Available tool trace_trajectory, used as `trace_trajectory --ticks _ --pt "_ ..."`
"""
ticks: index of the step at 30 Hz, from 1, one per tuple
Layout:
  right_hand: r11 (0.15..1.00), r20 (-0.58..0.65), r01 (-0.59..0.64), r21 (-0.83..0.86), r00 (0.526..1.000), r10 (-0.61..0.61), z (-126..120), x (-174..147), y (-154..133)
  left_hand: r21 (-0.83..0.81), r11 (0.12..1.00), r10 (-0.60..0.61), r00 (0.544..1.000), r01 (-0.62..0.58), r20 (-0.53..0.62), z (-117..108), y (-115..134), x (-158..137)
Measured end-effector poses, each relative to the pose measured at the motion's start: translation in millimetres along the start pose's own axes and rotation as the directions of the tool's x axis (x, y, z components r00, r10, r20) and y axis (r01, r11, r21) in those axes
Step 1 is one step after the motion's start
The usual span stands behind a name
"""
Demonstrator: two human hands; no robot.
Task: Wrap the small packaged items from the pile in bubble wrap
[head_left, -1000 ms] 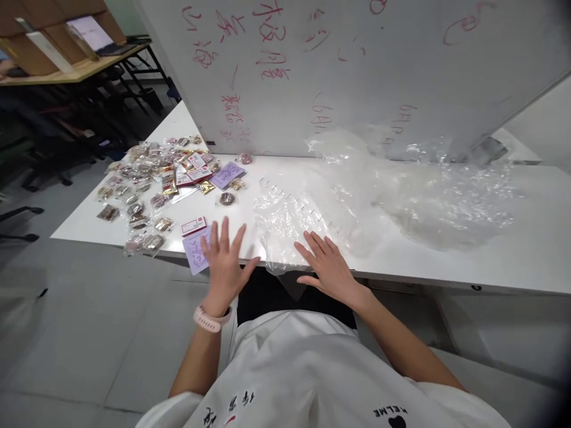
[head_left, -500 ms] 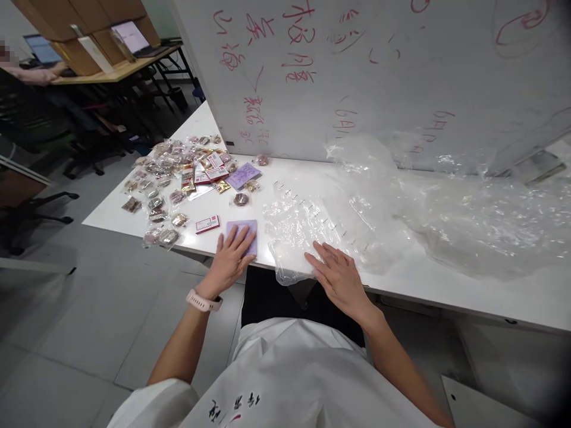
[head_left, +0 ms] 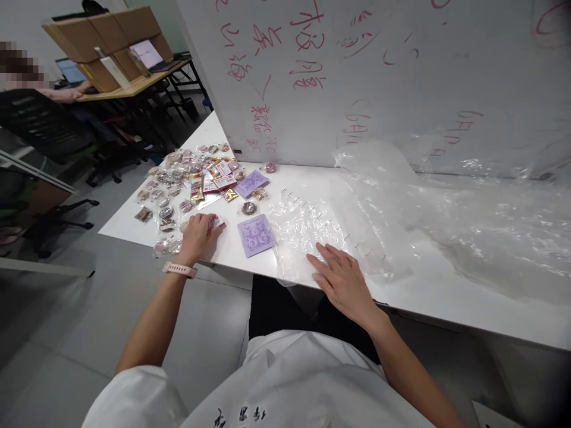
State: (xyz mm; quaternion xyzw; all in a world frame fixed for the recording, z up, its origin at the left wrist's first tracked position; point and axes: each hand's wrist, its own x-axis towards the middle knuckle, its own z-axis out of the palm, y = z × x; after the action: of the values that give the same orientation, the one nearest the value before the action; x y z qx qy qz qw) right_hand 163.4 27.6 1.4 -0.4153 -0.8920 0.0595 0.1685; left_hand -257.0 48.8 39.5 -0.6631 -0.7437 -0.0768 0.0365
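My left hand [head_left: 198, 236] is on a small red-and-white box [head_left: 217, 220] near the table's front edge, its fingers curled over it so that most of the box is hidden. Just right of it, a square purple packet [head_left: 256, 236] with a printed pattern lies flat. My right hand [head_left: 339, 273] rests with spread fingers on a clear plastic bag [head_left: 307, 229], which has a row of short dark marks across it. A dark round wrapped piece [head_left: 249, 208] sits behind the purple packet.
Many small wrapped pieces [head_left: 178, 166] are heaped on the left of the white table [head_left: 129, 221]. Among them lie gold sachets [head_left: 197, 187], red-and-white boxes [head_left: 224, 182] and another purple packet [head_left: 252, 183]. More clear plastic [head_left: 491, 226] covers the right side. A whiteboard [head_left: 401, 89] stands behind.
My left hand has left the purple packet, moved left and closed over the small red-and-white box. The purple packet now lies uncovered, slightly turned. My right hand stays on the plastic. The view has shifted slightly.
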Motion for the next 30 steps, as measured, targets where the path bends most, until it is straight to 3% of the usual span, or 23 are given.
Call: trace_trajectory --ticks 4,9,13,15,18,21,23,26,30 --pt "1.0 -0.012 -0.002 0.007 1.0 0.002 2 0 0 0.008 0.999 -0.029 0.986 0.031 -0.164 -13 20 66" --pt "1.0 -0.025 -0.018 0.021 0.999 0.019 2 0 1 0.033 0.997 -0.067 0.998 0.067 -0.003 -9 34 148" --pt "0.998 -0.027 -0.026 0.049 0.999 0.027 1 0 1 0.037 0.996 -0.086 0.994 0.084 0.068 4 31 165" --pt "0.998 -0.033 -0.026 0.059 0.999 0.028 1 0 1 0.033 0.997 -0.077 0.997 0.076 0.026 2 32 161" --pt "0.997 -0.056 -0.021 0.074 0.998 0.025 1 1 1 -0.014 1.0 0.012 0.992 -0.014 -0.13 -12 50 140" --pt "0.993 -0.085 0.036 0.112 0.996 -0.026 1 -1 5 -0.154 0.954 0.215 0.947 -0.256 -0.24 -28 93 95" --pt "0.983 -0.087 0.106 0.152 0.992 -0.094 0 -5 9 -0.303 0.808 0.44 0.859 -0.506 -0.261 -29 132 55" --pt "0.967 -0.073 0.164 0.197 0.986 -0.153 -5 -15 16 -0.413 0.632 0.619 0.748 -0.655 -0.239 -12 186 1" --pt "0.956 -0.088 0.16 0.244 0.986 -0.143 -15 -32 21 -0.425 0.613 0.68 0.719 -0.666 -0.145 23 219 -29"
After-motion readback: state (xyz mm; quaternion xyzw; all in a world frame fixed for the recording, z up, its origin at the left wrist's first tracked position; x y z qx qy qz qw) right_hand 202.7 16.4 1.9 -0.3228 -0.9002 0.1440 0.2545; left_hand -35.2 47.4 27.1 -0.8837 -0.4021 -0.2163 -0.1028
